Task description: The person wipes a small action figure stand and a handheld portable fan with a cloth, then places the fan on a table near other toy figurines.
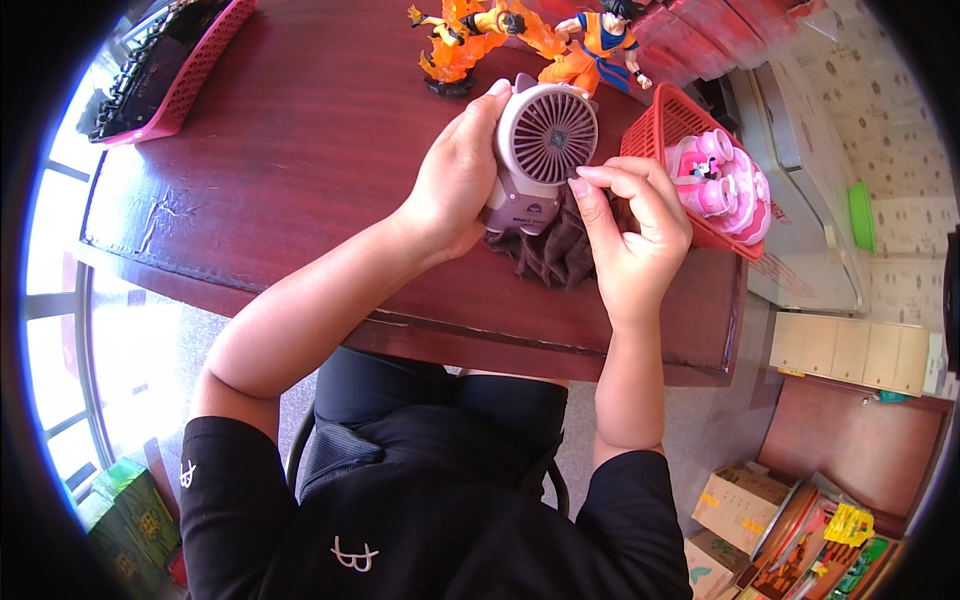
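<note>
My left hand (pixel 457 165) holds a small handheld fan (pixel 534 206) with a round grille, small ear-like points and a mauve and white body that bears writing. The fan is tilted, its grille facing up. Beside the grille's lower right edge, my right hand (pixel 637 217) pinches a bit of dark material between thumb and forefinger; whether it is part of the cloth cannot be told. Below the fan, a crumpled dark brown cloth (pixel 555 251) lies on the wooden table (pixel 300 135), partly hidden by the fan and my right hand.
Beyond the fan stand an anime figure in orange and blue (pixel 600 45) and a figure with flame-like parts (pixel 450 45). A red plastic basket (pixel 652 120) with pink toys (pixel 720 180) is at the right. A pink basket (pixel 191 75) holds black items at the far left.
</note>
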{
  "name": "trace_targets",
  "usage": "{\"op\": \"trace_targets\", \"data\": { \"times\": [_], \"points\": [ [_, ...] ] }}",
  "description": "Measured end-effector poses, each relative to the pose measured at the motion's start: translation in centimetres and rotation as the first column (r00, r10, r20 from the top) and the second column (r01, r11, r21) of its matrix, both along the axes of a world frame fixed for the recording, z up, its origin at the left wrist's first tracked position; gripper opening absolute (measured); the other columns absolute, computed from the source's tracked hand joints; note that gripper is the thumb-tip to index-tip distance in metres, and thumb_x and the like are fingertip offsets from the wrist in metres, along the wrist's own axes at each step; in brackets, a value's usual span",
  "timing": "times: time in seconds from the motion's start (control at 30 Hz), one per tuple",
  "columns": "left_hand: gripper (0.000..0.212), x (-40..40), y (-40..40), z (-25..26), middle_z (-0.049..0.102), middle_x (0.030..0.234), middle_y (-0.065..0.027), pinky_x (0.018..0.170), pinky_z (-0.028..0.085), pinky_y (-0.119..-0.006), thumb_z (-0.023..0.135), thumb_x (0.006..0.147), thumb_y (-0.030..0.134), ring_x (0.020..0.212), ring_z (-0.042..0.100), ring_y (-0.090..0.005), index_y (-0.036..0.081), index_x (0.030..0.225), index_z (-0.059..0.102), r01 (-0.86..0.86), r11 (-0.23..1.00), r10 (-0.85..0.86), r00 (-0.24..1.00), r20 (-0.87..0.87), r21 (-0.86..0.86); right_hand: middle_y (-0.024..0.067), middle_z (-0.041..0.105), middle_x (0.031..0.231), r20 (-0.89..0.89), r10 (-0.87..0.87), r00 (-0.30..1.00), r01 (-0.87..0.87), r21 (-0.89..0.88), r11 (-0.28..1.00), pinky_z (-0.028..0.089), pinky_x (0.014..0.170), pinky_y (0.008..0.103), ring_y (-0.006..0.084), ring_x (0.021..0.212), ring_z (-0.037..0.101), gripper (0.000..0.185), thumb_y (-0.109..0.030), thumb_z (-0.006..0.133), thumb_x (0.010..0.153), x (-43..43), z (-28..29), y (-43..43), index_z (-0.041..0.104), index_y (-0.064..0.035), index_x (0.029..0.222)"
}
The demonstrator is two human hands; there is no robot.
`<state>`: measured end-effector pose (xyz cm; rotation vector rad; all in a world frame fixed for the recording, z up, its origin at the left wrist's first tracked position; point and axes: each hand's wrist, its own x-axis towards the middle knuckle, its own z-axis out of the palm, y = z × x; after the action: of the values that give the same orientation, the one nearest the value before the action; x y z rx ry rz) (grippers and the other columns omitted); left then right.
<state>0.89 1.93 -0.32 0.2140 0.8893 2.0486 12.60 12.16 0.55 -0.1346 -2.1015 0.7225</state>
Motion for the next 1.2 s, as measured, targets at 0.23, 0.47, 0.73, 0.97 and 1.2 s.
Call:
{"op": "trace_targets", "data": {
  "times": [0.23,0.47,0.73,0.97,1.2],
  "points": [
    [0.035,0.5,0.3,-1.0,0.063,0.096,-0.0049,0.073,0.05,-0.026,0.035,0.102,0.031,0.082,0.059,-0.0099,0.004,0.111,0.056,0.014,0.998,-0.008,0.995,-0.098,0.057,0.0073,0.061,0.078,-0.025,-0.043,0.999,0.044,0.049,0.998,0.048,0.063,0.0276,0.018,0.07,0.061,0.013,0.001,0.075,0.073,-0.2,0.2,-0.4,0.068,-0.0019,0.084],
    [0.041,0.6,0.2,-0.6,0.064,0.102,-0.007,0.077,0.052,-0.029,0.033,0.102,0.036,0.088,0.061,-0.0134,0.005,0.118,0.054,0.022,1.0,-0.022,0.993,-0.115,0.004,0.007,0.062,0.078,0.001,-0.022,1.0,0.022,0.023,0.999,0.048,0.062,0.0278,0.0177,0.07,0.061,0.013,0.001,0.075,0.074,0.0,0.4,-0.4,0.068,-0.0013,0.084],
    [0.045,0.5,0.5,-1.8,0.065,0.108,-0.01,0.081,0.055,-0.034,0.031,0.102,0.038,0.094,0.065,-0.0178,0.005,0.122,0.054,0.119,0.99,-0.129,0.983,-0.133,-0.076,0.0082,0.062,0.079,-0.055,-0.061,0.997,0.063,0.036,0.997,0.049,0.065,0.0272,0.0178,0.071,0.061,0.012,0.0,0.074,0.076,-0.8,-0.6,-0.7,0.066,-0.0003,0.084],
    [0.05,-0.1,-0.3,-0.9,0.065,0.109,-0.0112,0.076,0.058,-0.035,0.029,0.101,0.042,0.093,0.067,-0.0221,0.004,0.124,0.053,0.327,0.943,-0.329,0.944,0.026,0.07,0.0049,0.061,0.096,-0.41,-0.075,0.909,-0.185,-0.56,0.808,0.046,0.077,0.0226,0.0084,0.084,0.056,0.007,-0.005,0.056,0.095,0.3,-0.8,0.1,0.055,-0.0014,0.1],
    [0.064,-0.4,-0.3,-0.6,0.066,0.099,-0.0186,0.062,0.057,-0.03,0.02,0.099,0.048,0.079,0.067,-0.0216,0.0,0.127,0.05,0.422,0.902,-0.42,0.907,-0.043,0.093,0.0011,0.059,0.092,-0.354,-0.11,0.929,-0.098,-0.52,0.849,0.044,0.077,0.0214,0.0058,0.084,0.053,0.008,-0.004,0.058,0.093,0.6,-0.2,0.0,0.056,-0.0019,0.101]
  ]
}}
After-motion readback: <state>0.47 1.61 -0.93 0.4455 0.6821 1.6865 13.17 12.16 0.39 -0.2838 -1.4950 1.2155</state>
